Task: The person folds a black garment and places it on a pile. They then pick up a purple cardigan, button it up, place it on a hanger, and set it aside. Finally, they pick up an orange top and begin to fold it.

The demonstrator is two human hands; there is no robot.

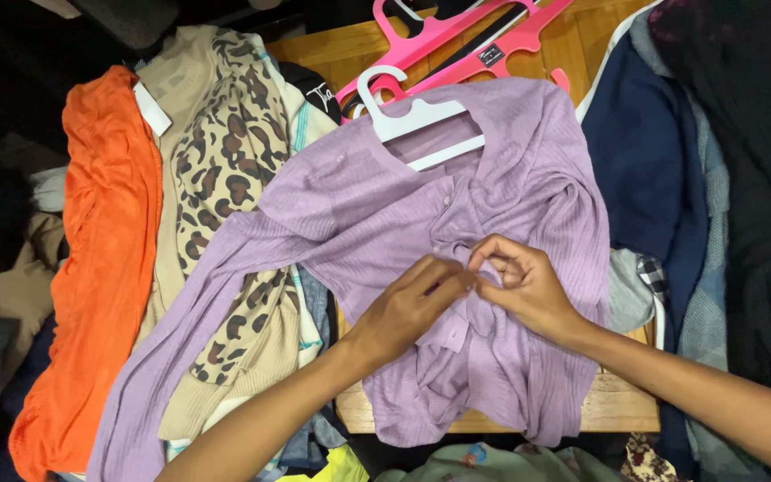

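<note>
Left hand (408, 308): fingers pinched the cardigan's front edge at mid-chest.
Cardigan (359, 214): lilac, on a white hanger (412, 120), lay on the bench (613, 406), collar away.
Right hand (524, 286): fingers pinched the same edge, touching the left.

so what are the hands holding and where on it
Both the left hand and right hand pinch the purple cardigan at its buttoned front edge, around mid-chest.

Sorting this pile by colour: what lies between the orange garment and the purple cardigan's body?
In the head view, a beige top with a leopard-print piece on it lies between the orange garment and the purple cardigan, whose sleeve crosses them.
</note>
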